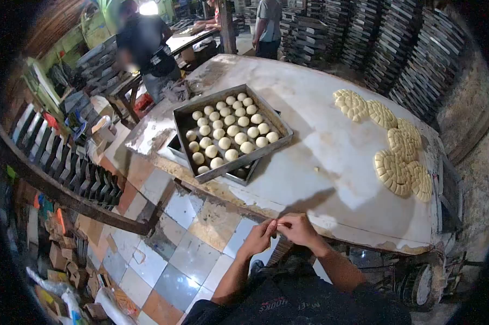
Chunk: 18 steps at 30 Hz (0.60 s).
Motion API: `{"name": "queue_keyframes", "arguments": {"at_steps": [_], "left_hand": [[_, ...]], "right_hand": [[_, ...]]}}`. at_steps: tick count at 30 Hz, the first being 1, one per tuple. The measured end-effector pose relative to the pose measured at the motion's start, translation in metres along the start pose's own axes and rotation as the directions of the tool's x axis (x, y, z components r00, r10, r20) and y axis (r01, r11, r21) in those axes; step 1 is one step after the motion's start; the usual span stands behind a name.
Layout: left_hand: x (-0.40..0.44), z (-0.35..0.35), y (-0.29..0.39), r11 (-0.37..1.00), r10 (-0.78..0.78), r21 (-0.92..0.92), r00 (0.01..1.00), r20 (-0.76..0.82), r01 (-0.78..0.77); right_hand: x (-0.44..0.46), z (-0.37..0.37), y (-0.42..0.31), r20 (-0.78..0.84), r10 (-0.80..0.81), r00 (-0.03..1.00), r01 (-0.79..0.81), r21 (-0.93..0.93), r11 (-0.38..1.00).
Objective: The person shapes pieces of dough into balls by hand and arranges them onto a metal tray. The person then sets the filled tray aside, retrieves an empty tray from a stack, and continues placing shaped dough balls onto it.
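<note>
right along the near edge of the broad, pale, worn-topped table [336, 184], the bare left hand [259, 237] and bare right hand [300, 229] meet at the fingertips, fingers pinched inward; whether a small scrap sits between them, i cannot tell. the square grey metal tray [287, 140] of round cream dough balls [233, 130] lies beyond them, near the table's left edge, askew on 1 dark metal tray [249, 172]. a wide stretch of tabletop gives room between it and the flat, scored, pale yellow dough pieces [388, 172] close to the right edge. i count about 34 balls, roughly 6 flat pieces, some touching, and 1 small crumb [316, 169]. the surface is stained, its rim chipped; below are blue, white and brown floor tiles [193, 268]. tall stacks of dark trays [385, 43] and 3 people [149, 49] stand behind.
</note>
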<state>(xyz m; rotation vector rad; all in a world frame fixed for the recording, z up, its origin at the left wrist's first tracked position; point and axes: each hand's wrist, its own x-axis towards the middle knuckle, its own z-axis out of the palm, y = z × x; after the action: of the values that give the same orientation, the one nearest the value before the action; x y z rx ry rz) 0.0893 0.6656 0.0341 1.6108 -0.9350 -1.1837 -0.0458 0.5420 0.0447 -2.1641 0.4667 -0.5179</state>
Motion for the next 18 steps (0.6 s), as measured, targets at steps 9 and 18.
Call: {"name": "queue_keyframes", "arguments": {"at_steps": [9, 18], "left_hand": [[0.032, 0.045, 0.005, 0.901, 0.433, 0.127, 0.858, -0.275, -0.414], [0.125, 0.124, 0.039, 0.815, 0.375, 0.350, 0.881, 0.289, -0.461]], "right_hand": [[-0.009, -0.022, 0.014, -0.052, 0.103, 0.993, -0.098, 0.081, 0.992], [-0.051, -0.116, 0.100, -0.246, 0.022, 0.969, -0.124, -0.406, 0.905]]}}
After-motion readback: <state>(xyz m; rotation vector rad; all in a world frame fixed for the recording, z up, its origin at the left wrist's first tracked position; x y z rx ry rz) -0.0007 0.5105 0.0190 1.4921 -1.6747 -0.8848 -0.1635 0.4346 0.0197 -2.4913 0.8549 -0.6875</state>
